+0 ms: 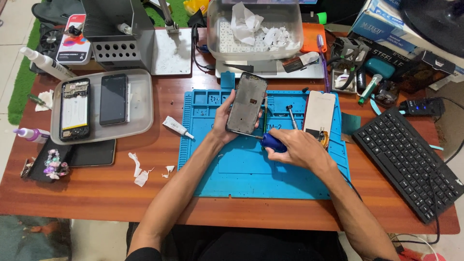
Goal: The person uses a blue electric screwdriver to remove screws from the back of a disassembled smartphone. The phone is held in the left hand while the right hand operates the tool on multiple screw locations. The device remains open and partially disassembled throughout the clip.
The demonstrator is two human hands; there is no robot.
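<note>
Right hand (297, 147): fingers clamped on a blue-handled tool (273, 142), low over the blue mat (232, 174).
Left hand (223, 118): fingers clamped on a phone frame (247, 103), tilted above the mat.
Tool tip: touching the frame's lower edge.
Bench (96, 193): tray (140, 104) with two phones at left, keyboard (411, 162) at right.

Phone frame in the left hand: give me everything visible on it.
The phone frame is a dark, rounded-corner rectangle, seemingly a stripped midframe with its inner face toward the camera. It looks like grey-black metal or plastic; small components are too fine to tell. It is held tilted, nearly upright, above the blue repair mat. The left hand grips its left edge. The right hand holds a blue-handled tool at its lower right edge.
</note>
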